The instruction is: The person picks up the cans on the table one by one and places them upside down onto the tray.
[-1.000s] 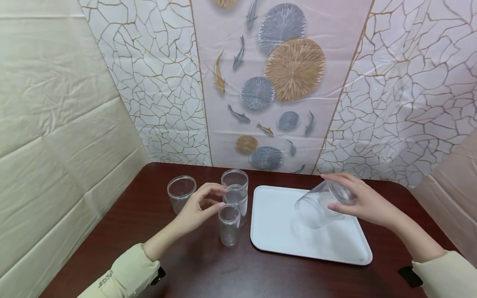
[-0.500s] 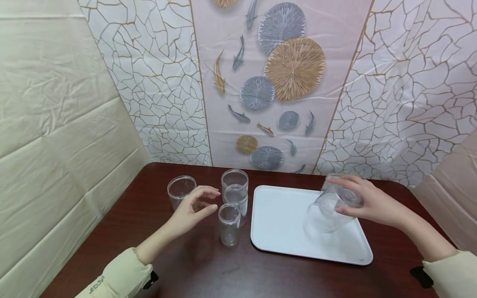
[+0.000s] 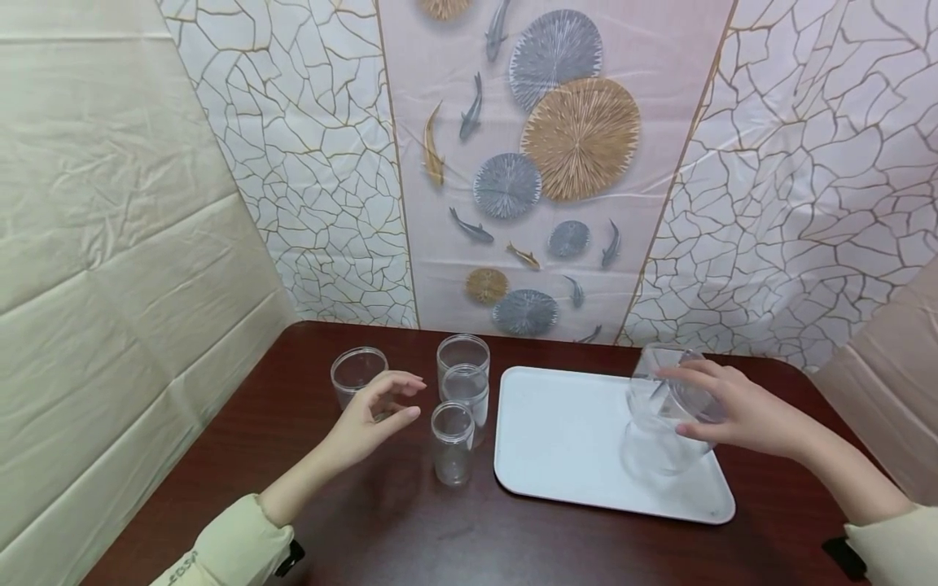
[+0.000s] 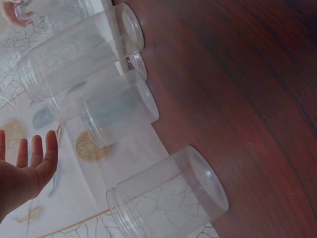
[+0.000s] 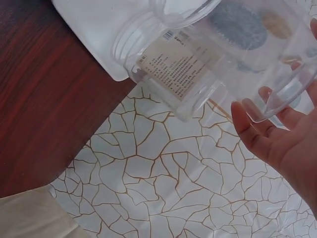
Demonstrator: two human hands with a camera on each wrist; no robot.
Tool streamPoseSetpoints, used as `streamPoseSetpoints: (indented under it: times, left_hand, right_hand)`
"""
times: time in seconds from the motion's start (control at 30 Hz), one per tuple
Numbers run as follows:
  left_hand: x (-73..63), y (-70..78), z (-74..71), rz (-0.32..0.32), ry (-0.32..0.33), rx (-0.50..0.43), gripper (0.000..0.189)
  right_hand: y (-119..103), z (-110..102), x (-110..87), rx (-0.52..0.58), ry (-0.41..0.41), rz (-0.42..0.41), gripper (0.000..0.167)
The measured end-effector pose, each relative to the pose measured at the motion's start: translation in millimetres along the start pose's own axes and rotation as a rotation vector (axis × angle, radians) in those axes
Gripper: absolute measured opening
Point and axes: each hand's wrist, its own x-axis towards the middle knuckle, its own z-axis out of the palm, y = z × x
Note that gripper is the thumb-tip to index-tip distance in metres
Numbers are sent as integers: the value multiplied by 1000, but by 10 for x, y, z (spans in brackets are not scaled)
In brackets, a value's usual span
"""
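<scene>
My right hand (image 3: 740, 407) holds a clear plastic jar (image 5: 237, 25) by its base, mouth down, at the right part of the white tray (image 3: 557, 439). In the right wrist view, the fingers curl around the base's edge. Just behind it is another clear jar (image 5: 173, 64), mouth down, with a printed label. My left hand (image 3: 370, 415) hovers with loosely bent fingers, holding nothing. Beside it stand a small jar (image 3: 452, 460), a middle jar (image 3: 465, 395) and a taller one (image 3: 463, 350) in a row. A wide jar (image 3: 357, 370), partly hidden by that hand, is farther left.
The dark red wooden table (image 3: 454, 545) carries everything. A patterned backdrop (image 3: 506, 244) rises along its rear edge, with a beige cloth wall (image 3: 132, 268) on the left. The tray's left rim lies close to the row of jars.
My right hand has moved right with the jar, which has turned from tilted to more nearly upright, mouth down. My left hand has drawn back left, away from the row of jars.
</scene>
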Motion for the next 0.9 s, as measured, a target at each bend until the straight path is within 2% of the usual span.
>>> streamPoseSetpoints:
  times: [0.27,0.47,0.9]
  left_hand:
    - [-26,-12,-41,-10,23,12,27]
    - [-30,-17,-78,-22,43,15,27]
    - [-43,-72,-110,-22,64,11,27]
  right_hand:
    - [39,46,-63,-32,-35,-14,61]
    - [45,83,-94,-45,-24,-35,61]
    - [62,116,-148,-32,-59,-10,62]
